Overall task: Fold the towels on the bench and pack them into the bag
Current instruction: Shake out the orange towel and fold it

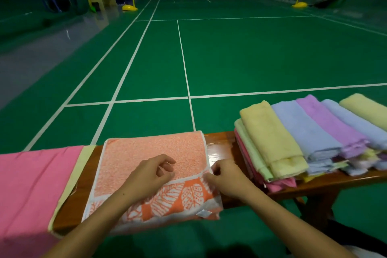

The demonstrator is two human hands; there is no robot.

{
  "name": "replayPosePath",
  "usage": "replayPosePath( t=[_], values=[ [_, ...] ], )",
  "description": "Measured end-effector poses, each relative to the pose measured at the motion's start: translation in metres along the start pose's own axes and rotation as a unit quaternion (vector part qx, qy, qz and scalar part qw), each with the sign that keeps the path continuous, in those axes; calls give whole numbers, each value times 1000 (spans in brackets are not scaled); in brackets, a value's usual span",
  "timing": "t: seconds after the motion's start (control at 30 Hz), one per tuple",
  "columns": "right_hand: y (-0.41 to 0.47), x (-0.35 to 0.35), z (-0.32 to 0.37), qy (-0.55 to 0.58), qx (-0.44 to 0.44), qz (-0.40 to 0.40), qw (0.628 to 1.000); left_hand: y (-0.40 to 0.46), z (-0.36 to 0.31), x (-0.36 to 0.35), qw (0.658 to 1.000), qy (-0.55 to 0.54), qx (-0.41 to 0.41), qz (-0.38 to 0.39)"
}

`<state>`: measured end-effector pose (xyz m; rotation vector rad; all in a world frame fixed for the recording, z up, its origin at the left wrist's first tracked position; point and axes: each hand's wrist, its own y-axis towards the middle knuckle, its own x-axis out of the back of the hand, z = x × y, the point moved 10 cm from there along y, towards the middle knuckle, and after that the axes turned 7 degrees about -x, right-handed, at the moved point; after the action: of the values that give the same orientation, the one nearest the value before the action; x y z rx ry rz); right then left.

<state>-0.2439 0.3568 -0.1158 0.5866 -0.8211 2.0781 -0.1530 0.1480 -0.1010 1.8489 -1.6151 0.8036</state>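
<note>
An orange towel (150,153) with a white leaf pattern lies partly folded across the wooden bench (219,146). My left hand (150,176) rests on the towel's middle with loosely curled fingers that hold nothing. At the folded layer's right edge my right hand (226,178) pinches the towel's corner. To the right, folded towels (293,138) in yellow, blue, purple, green and pink are stacked in overlapping piles on the bench. A pink cloth (31,184) with a pale yellow edge covers the bench's left end.
Beyond the bench stretches a green court floor (251,52) with white lines. Yellow net posts (129,6) and gear stand far back. The bench leg (314,205) shows at the lower right. No bag is in view.
</note>
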Motion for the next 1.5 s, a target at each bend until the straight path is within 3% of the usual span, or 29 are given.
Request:
replayPosePath(
  t=[0.13,0.27,0.33,0.57,0.73,1.03,1.3,1.5],
  values=[
    [-4,-7,20,47,54,-6,997,13,-16,-5,998,50,-35,27],
    [-10,-21,38,55,111,39,992,24,-32,-16,993,33,-81,81],
    [-14,-26,47,58,139,58,987,27,-36,-18,987,75,-96,102],
    [-19,-26,55,66,175,77,979,32,-35,-19,975,129,-109,145],
    [-20,-27,47,68,161,107,979,31,-31,-7,984,95,-109,108],
    [-27,-30,15,81,102,145,981,28,-29,24,993,-74,-93,29],
    [-14,-9,19,121,116,85,982,28,-32,40,980,-186,-65,-14],
    [-1,-1,27,82,137,1,987,27,-35,48,979,-182,-79,-42]
  ],
)
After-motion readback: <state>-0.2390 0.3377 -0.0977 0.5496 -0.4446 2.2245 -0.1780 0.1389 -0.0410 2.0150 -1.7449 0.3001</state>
